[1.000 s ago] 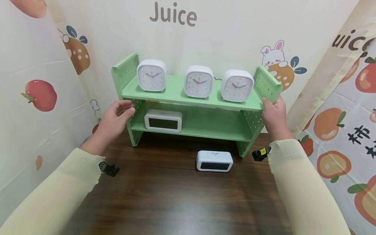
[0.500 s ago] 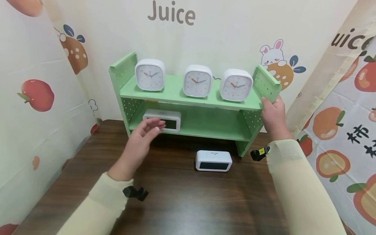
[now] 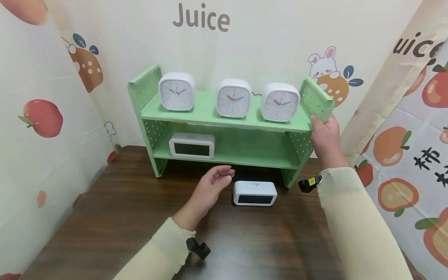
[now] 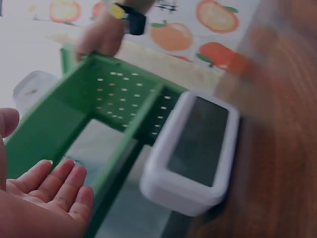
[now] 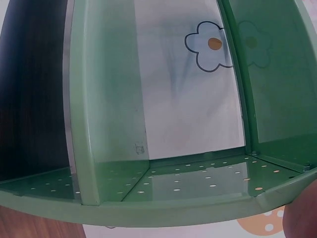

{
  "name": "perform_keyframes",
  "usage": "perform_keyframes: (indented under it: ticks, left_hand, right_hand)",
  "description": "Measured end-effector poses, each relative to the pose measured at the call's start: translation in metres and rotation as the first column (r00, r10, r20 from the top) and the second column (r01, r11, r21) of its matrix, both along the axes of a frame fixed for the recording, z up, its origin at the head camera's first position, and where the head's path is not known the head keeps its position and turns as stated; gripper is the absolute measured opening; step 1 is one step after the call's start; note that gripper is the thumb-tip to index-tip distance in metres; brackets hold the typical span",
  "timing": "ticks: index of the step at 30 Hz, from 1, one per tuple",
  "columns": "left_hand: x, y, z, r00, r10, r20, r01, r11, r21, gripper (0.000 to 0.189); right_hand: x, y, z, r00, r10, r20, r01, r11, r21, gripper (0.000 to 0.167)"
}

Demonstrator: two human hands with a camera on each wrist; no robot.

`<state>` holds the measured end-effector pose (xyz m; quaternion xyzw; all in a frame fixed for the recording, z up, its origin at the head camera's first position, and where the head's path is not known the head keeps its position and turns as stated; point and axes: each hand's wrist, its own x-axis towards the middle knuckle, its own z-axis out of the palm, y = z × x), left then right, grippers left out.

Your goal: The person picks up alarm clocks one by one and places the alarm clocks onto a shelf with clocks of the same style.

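My left hand [image 3: 209,190] hovers over the dark table, just left of a white digital clock [image 3: 254,193]. In the left wrist view its fingers [image 4: 57,186] are extended, apart from that clock, and nothing lies between them and the thumb. My right hand [image 3: 326,138] grips the right side panel of a green two-tier shelf [image 3: 252,149] at the upper board's end. Only an edge of this hand shows in the right wrist view. Another white digital clock [image 3: 192,146] stands at the left of the lower tier.
Three white analog clocks stand along the upper tier: a left one [image 3: 176,91], a middle one [image 3: 233,98] and a right one [image 3: 280,102]. Behind the shelf hangs a fruit-printed curtain [image 3: 224,50]. The wooden table [image 3: 115,217] extends in front.
My left hand has moved from the shelf's left side panel, rightward and down past the lower-tier clock, to beside the clock on the table. My right hand keeps its grip on the shelf.
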<state>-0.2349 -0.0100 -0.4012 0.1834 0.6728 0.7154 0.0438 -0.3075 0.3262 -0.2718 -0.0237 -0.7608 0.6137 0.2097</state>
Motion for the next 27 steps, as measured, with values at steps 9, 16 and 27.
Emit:
perform_keyframes:
  ticks: [9,16,27]
  left_hand:
    - [-0.004,0.031,-0.029,0.998,0.014,0.057,-0.008,0.993,-0.114,0.041]
    - [-0.011,0.042,-0.044,0.998,0.062,0.001,-0.061,0.984,-0.167,0.048]
    - [-0.024,0.057,-0.076,0.988,0.056,0.147,-0.026,0.98,-0.195,0.071]
  right_hand:
    - [-0.001,0.0,-0.002,1.0,0.008,-0.016,-0.008,1.0,0.012,0.046]
    - [0.001,0.001,-0.001,1.0,0.008,-0.017,-0.008,1.0,-0.002,0.044]
    - [0.002,-0.001,0.0,1.0,0.017,-0.023,-0.018,0.999,-0.032,0.043]
